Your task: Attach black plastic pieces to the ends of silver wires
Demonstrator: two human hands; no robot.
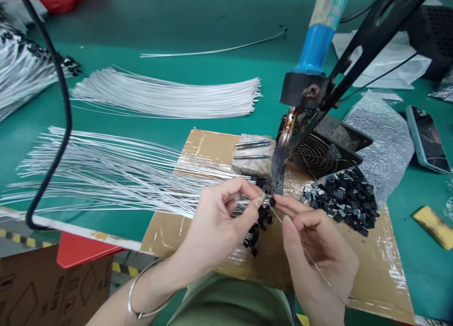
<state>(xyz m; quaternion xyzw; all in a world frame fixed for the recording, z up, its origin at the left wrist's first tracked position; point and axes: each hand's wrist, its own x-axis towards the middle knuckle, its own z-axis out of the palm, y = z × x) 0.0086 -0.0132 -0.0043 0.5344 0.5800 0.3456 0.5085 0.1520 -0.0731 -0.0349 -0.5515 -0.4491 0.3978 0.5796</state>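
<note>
Under the tip of a blue-handled soldering iron (pixel 280 158), my left hand (pixel 226 222) pinches the end of a white wire; a small black connector (pixel 272 202) is just beside its fingertips. My right hand (pixel 316 255) has its index finger stretched to that connector, and a thin solder wire (pixel 320 271) runs through this hand up to the iron tip. White wires (pixel 141 175) with black ends lie behind my left hand on the taped cardboard (pixel 375 269). A pile of black connectors (pixel 347 198) sits on the right.
A black fan (pixel 318 151) stands behind the iron. Bubble wrap (pixel 384 137), a phone (pixel 428 139) and a yellow sponge (pixel 433 226) lie at the right. A wire bundle (pixel 170 95) lies at the back. A black cable (pixel 65 104) hangs at the left.
</note>
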